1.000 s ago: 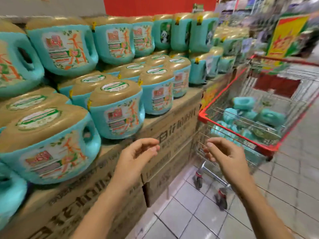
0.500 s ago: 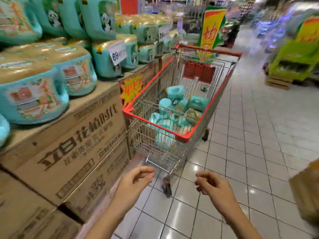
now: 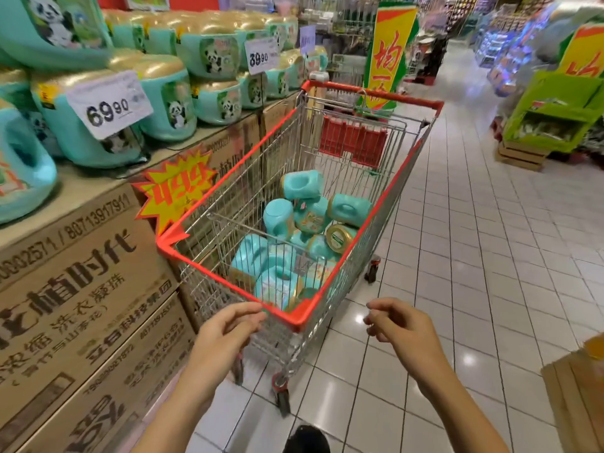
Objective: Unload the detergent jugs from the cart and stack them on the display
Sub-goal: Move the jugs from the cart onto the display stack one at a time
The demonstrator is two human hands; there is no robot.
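Just left hand [image 3: 225,335] and right hand [image 3: 405,328] — slack (both empty) — near the cart [image 3: 225,284].

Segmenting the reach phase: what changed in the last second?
View swung right, from the display jugs to the cart. Both hands came along: left hand near the cart's near rim, right hand over the floor beside it. Nothing taken or let go; both hands stay empty, loosely curled. The jugs in the cart lie as before.
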